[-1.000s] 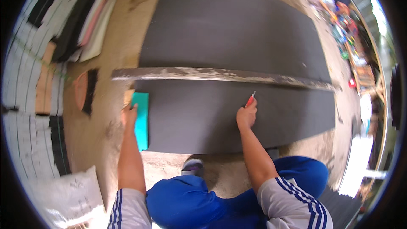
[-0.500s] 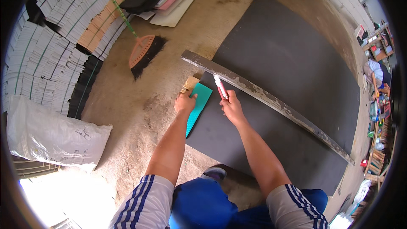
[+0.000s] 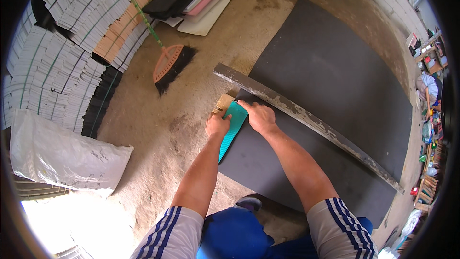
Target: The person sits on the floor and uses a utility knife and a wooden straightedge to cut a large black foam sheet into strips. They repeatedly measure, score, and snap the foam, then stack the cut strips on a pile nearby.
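My left hand (image 3: 218, 124) grips the edge of a teal ribbed foam piece (image 3: 232, 127), its thumb on top, beside a small tan wooden block (image 3: 223, 103). The teal piece lies along the left edge of a large black foam sheet (image 3: 292, 156) on the floor. My right hand (image 3: 261, 116) is at the upper end of the teal piece, with the index finger reaching its corner and the other fingers curled. What those curled fingers hold, if anything, is hidden. A long paint-worn straight bar (image 3: 311, 124) lies across the black sheet, just beyond my right hand.
An orange broom (image 3: 168, 64) rests on the floor at the left. Strapped stacks of white sheets (image 3: 38, 72) line the left side, with a white sack (image 3: 67, 156) below them. Loose foam sheets (image 3: 203, 12) lie at the back. Cluttered shelves and a person (image 3: 430, 86) are at far right.
My right hand has moved left and down to the teal piece's upper corner. The red-and-white marker-like tool it held no longer shows. My left hand stays on the teal piece.
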The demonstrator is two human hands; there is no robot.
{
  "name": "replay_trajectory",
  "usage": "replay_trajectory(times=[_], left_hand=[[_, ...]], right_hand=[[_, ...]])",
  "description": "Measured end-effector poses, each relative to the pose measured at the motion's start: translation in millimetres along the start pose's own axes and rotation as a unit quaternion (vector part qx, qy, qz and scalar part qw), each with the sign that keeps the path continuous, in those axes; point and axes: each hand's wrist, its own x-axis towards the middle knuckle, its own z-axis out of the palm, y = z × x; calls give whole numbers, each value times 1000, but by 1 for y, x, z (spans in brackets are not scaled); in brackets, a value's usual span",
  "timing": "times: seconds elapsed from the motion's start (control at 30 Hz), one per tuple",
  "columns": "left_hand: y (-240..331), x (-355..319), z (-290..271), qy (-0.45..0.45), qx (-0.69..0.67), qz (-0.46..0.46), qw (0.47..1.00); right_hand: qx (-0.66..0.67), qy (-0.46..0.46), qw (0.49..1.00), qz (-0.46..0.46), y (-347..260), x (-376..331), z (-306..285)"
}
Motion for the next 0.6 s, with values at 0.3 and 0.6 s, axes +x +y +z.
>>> replay_trajectory(times=[0.3, 0.6], left_hand=[[-1, 3, 1, -5, 1, 9, 1000], [-3, 3, 2, 0, -1, 22, 1000]], right_hand=[[-5, 11, 1000, -8, 5, 4, 3], [-3, 8, 999, -34, 8, 8, -2]])
